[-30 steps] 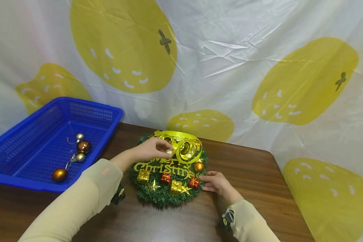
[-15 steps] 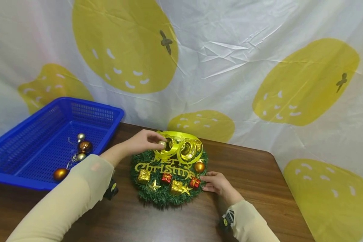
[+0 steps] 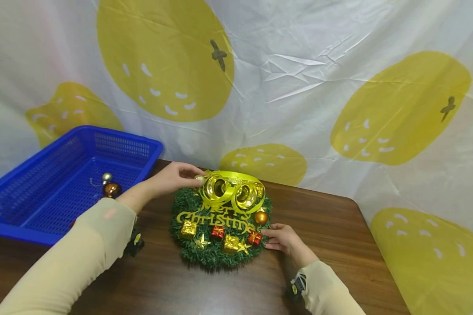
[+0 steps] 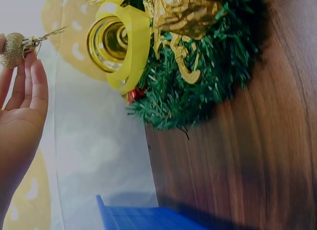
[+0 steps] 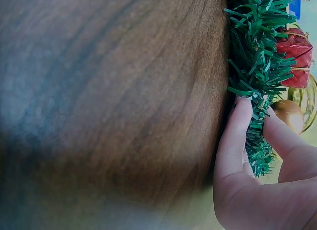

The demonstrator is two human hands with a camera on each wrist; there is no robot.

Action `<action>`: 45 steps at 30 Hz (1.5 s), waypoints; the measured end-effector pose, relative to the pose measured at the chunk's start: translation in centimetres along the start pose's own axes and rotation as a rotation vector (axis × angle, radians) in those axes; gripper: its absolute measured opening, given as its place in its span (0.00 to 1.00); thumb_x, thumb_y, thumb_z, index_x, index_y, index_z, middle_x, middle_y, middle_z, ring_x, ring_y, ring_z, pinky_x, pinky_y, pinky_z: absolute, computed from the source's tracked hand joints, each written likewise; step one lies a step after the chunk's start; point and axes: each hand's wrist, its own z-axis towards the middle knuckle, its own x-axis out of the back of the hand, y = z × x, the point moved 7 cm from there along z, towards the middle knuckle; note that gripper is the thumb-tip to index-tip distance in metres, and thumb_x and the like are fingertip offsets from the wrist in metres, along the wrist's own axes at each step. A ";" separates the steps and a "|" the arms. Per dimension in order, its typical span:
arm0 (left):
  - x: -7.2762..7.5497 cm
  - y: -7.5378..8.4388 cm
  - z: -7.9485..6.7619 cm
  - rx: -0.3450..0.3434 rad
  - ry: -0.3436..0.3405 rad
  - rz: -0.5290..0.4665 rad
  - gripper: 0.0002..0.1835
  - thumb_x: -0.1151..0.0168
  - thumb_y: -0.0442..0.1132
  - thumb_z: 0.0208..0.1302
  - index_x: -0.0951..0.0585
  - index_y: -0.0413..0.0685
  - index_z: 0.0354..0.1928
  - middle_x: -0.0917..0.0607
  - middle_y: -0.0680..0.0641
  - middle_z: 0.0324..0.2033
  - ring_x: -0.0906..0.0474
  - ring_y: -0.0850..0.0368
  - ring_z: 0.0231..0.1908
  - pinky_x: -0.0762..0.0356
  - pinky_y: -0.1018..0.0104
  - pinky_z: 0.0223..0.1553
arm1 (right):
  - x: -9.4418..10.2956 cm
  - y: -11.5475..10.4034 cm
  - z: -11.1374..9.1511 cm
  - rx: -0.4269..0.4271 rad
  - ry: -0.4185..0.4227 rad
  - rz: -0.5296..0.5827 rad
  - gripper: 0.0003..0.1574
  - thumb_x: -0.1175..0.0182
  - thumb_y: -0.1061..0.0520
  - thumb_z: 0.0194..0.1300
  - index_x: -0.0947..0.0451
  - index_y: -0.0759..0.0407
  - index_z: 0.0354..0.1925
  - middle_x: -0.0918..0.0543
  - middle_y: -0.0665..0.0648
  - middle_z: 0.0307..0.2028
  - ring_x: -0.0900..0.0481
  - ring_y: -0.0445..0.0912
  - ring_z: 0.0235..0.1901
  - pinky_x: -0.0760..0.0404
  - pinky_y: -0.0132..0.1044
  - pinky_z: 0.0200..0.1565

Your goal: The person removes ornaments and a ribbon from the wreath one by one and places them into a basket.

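A green Christmas wreath (image 3: 214,260) lies on the brown table, bearing gold "Merry Christmas" lettering (image 3: 214,220), small gift boxes and stars. Two gold bells (image 3: 217,189) with yellow ribbon sit at its far side, an orange ball (image 3: 261,217) at its right. My left hand (image 3: 171,180) pinches a glittery gold bauble (image 4: 14,51) by its sides, held above the wreath's upper left edge; its cap and short string point toward the bells. My right hand (image 3: 285,240) grips the wreath's lower right edge, with thumb and fingers around the green tinsel (image 5: 260,66) near a red gift box (image 5: 295,56).
A blue plastic basket (image 3: 157,148) stands at the left. Inside it lie a small pale gold bauble (image 3: 107,177) and a brown one (image 3: 112,189); my left sleeve (image 3: 98,232) covers part of it. A white curtain (image 3: 284,118) with yellow fruit prints hangs behind the table.
My left hand has moved left and away from me with the bauble, from in front of the bells to the wreath's upper left edge. The right hand stays in place.
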 end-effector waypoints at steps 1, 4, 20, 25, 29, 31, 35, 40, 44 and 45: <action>0.2 -0.1 -0.1 0.003 0.002 0.002 0.23 0.38 0.46 0.61 0.23 0.43 0.56 0.20 0.41 0.54 0.23 0.47 0.52 0.26 0.53 0.55 | 0.0 0.0 0.0 0.000 0.002 -0.003 0.44 0.42 0.64 0.62 0.53 0.79 0.66 0.28 0.58 0.34 0.25 0.43 0.23 0.17 0.32 0.29; 0.7 -0.1 -0.4 0.011 0.011 0.007 0.23 0.38 0.47 0.62 0.23 0.44 0.56 0.21 0.41 0.54 0.24 0.48 0.53 0.27 0.53 0.56 | 0.0 0.0 0.0 0.000 0.007 -0.005 0.44 0.41 0.64 0.62 0.53 0.78 0.67 0.28 0.58 0.34 0.25 0.43 0.23 0.17 0.32 0.29; 4.6 -0.5 -1.9 0.052 0.107 0.026 0.24 0.38 0.49 0.61 0.23 0.45 0.56 0.18 0.40 0.49 0.22 0.49 0.49 0.27 0.51 0.55 | 0.0 -0.2 -0.2 -0.013 0.006 -0.012 0.45 0.41 0.63 0.62 0.53 0.78 0.67 0.26 0.55 0.32 0.24 0.42 0.21 0.17 0.32 0.29; 5.8 -0.7 -2.6 0.068 0.125 0.017 0.25 0.39 0.50 0.62 0.24 0.45 0.57 0.19 0.40 0.51 0.22 0.50 0.49 0.27 0.53 0.54 | 0.0 -0.1 -0.1 -0.014 0.005 -0.007 0.44 0.41 0.63 0.62 0.53 0.77 0.67 0.27 0.55 0.30 0.25 0.41 0.21 0.17 0.32 0.28; 6.8 -0.8 -3.1 0.065 0.143 0.028 0.25 0.40 0.49 0.63 0.25 0.44 0.58 0.19 0.40 0.51 0.20 0.52 0.46 0.25 0.55 0.53 | -0.1 -0.1 -0.1 -0.010 -0.003 -0.006 0.44 0.41 0.63 0.62 0.54 0.78 0.67 0.27 0.53 0.29 0.25 0.41 0.20 0.17 0.31 0.28; 7.3 -0.9 -3.4 0.068 0.158 0.043 0.25 0.40 0.49 0.63 0.25 0.43 0.58 0.19 0.39 0.51 0.19 0.52 0.45 0.25 0.55 0.52 | -0.1 0.0 -0.1 -0.012 -0.004 -0.008 0.44 0.41 0.63 0.62 0.54 0.78 0.67 0.27 0.53 0.29 0.25 0.41 0.20 0.17 0.31 0.28; 8.5 -1.3 -4.1 0.086 0.190 0.067 0.27 0.40 0.51 0.63 0.26 0.43 0.59 0.20 0.38 0.52 0.19 0.56 0.45 0.26 0.53 0.54 | -0.1 -0.1 -0.1 -0.014 0.001 -0.009 0.45 0.41 0.64 0.62 0.54 0.78 0.67 0.26 0.55 0.32 0.24 0.42 0.21 0.17 0.32 0.29; 9.6 -1.8 -4.9 0.099 0.205 0.065 0.28 0.42 0.50 0.64 0.28 0.40 0.61 0.22 0.35 0.55 0.19 0.62 0.41 0.27 0.49 0.55 | 0.0 -0.1 -0.2 -0.015 0.010 -0.011 0.45 0.41 0.64 0.62 0.53 0.77 0.67 0.26 0.57 0.36 0.23 0.43 0.23 0.17 0.32 0.29; 10.4 -2.4 -5.5 0.109 0.211 0.070 0.29 0.43 0.50 0.65 0.30 0.39 0.62 0.22 0.35 0.55 0.18 0.59 0.42 0.28 0.49 0.56 | -0.1 -0.1 -0.2 -0.014 -0.002 -0.008 0.45 0.41 0.64 0.62 0.54 0.77 0.67 0.27 0.57 0.36 0.24 0.43 0.23 0.17 0.32 0.29; 10.6 -2.5 -5.7 0.112 0.215 0.079 0.29 0.43 0.50 0.65 0.29 0.40 0.62 0.21 0.36 0.54 0.18 0.58 0.43 0.28 0.49 0.55 | -0.1 -0.1 -0.2 -0.013 -0.005 -0.006 0.45 0.42 0.64 0.63 0.54 0.78 0.67 0.27 0.57 0.35 0.24 0.43 0.23 0.17 0.32 0.29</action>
